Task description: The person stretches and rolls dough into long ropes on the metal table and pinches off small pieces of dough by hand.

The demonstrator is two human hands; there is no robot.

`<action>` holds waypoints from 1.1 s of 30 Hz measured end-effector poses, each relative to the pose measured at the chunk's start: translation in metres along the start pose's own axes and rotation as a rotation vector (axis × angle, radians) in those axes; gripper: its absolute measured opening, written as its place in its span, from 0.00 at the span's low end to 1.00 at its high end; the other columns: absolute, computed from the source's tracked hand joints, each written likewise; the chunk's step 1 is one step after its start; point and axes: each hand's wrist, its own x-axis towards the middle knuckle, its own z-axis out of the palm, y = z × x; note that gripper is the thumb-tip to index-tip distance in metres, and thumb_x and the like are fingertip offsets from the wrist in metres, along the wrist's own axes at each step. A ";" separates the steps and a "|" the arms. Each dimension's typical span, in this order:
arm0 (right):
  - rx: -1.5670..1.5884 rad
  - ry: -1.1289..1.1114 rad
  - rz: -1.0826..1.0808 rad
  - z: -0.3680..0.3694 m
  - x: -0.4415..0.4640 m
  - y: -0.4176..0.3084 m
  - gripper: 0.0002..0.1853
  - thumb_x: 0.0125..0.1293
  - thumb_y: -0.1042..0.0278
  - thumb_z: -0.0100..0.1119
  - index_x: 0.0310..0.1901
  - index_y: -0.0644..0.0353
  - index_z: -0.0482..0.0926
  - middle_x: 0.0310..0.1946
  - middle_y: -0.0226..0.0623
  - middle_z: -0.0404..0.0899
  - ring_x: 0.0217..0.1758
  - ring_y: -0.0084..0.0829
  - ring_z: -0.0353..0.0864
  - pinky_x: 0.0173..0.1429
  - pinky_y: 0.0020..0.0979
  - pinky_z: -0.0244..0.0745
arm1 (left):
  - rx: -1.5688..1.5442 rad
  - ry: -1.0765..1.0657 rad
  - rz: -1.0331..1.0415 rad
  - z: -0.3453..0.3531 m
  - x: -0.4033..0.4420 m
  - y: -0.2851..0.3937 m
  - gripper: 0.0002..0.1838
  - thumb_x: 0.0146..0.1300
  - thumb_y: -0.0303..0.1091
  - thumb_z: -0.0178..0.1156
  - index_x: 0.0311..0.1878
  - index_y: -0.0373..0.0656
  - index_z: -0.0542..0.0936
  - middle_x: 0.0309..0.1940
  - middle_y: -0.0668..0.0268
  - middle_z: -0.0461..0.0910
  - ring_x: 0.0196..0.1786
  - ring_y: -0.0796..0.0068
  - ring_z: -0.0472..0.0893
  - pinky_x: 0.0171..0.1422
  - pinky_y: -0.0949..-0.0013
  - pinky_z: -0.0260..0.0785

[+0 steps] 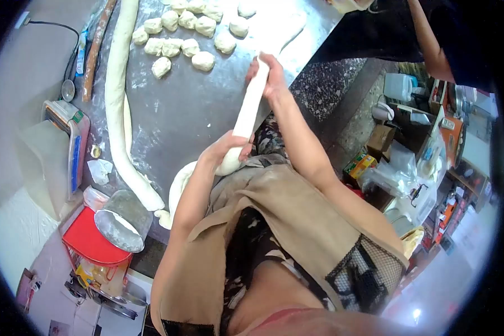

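A long rope of pale dough (246,115) runs between my hands at the near edge of the metal table. My right hand (270,75) is wrapped round its far end. Closer to my body, my left hand (229,148) grips the same rope, its fingers curled about it. From there the dough bends down and left, partly hidden behind my left forearm. A second, thicker dough roll (117,106) lies lengthwise on the left of the table. Several small dough pieces (187,21) sit in rows towards the far side.
Along the table's left edge lies a wooden rolling pin (98,50). A floury metal bowl (119,231) rests by a red stool (92,238) at lower left. Another person's arm (431,47) shows at upper right. Boxes and plastic bags (395,173) crowd the right side.
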 end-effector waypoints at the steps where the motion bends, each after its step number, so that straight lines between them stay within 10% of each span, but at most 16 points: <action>1: 0.072 0.103 -0.037 0.003 0.001 -0.002 0.11 0.60 0.63 0.58 0.29 0.58 0.68 0.18 0.31 0.69 0.19 0.27 0.70 0.27 0.31 0.74 | -0.005 -0.001 0.000 -0.002 -0.010 -0.012 0.19 0.51 0.43 0.67 0.38 0.41 0.72 0.20 0.67 0.74 0.19 0.77 0.73 0.28 0.73 0.71; 5: 0.098 -0.202 0.068 -0.021 0.004 -0.025 0.11 0.61 0.61 0.58 0.29 0.58 0.70 0.19 0.31 0.70 0.20 0.28 0.70 0.28 0.32 0.73 | 0.187 0.101 -0.146 -0.038 -0.045 -0.055 0.12 0.55 0.40 0.63 0.34 0.41 0.76 0.21 0.68 0.75 0.23 0.77 0.73 0.31 0.73 0.67; 13: 0.031 0.107 -0.120 0.006 0.000 -0.033 0.08 0.60 0.65 0.57 0.30 0.57 0.70 0.19 0.29 0.69 0.20 0.28 0.69 0.28 0.30 0.71 | 0.520 0.537 -0.174 -0.037 -0.103 -0.080 0.18 0.53 0.40 0.66 0.40 0.33 0.80 0.27 0.66 0.80 0.31 0.78 0.78 0.35 0.71 0.70; 23: 0.101 -0.193 0.111 -0.016 0.032 -0.037 0.08 0.62 0.63 0.57 0.33 0.58 0.72 0.24 0.33 0.74 0.25 0.31 0.76 0.32 0.34 0.75 | 0.805 0.880 -0.394 -0.048 -0.170 -0.112 0.25 0.48 0.44 0.70 0.46 0.35 0.82 0.33 0.61 0.84 0.36 0.70 0.82 0.45 0.67 0.73; 33: -0.714 -0.271 0.029 0.043 0.008 -0.041 0.10 0.57 0.65 0.64 0.35 0.60 0.75 0.23 0.34 0.75 0.22 0.29 0.74 0.28 0.31 0.72 | 1.535 1.018 -0.832 -0.011 -0.127 -0.089 0.34 0.40 0.48 0.75 0.51 0.41 0.79 0.44 0.56 0.82 0.48 0.56 0.82 0.52 0.56 0.74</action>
